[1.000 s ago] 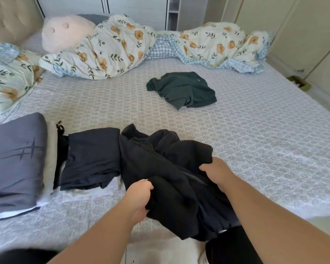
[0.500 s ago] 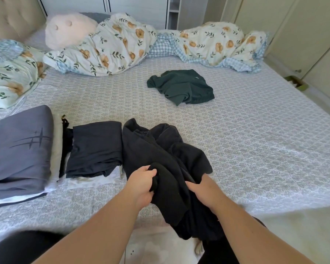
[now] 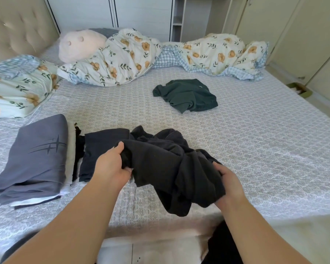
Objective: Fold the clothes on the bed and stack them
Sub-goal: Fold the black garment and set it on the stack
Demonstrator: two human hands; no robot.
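Both the left hand (image 3: pixel 111 165) and right hand (image 3: pixel 229 184) pinch the bunched black garment (image 3: pixel 171 168) between them. The step probably calls for locating two matching corners, then spreading it flat on the bed (image 3: pixel 255 149) ahead of the hands.

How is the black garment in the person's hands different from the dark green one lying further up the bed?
The crumpled black garment is held in both the left hand and right hand, near the bed's edge; the crumpled dark green garment lies untouched, alone on the patterned grey bedsheet. The black one looks bulkier, and sits beside the folded stacks; the green one lies apart from them. Neither is folded yet.
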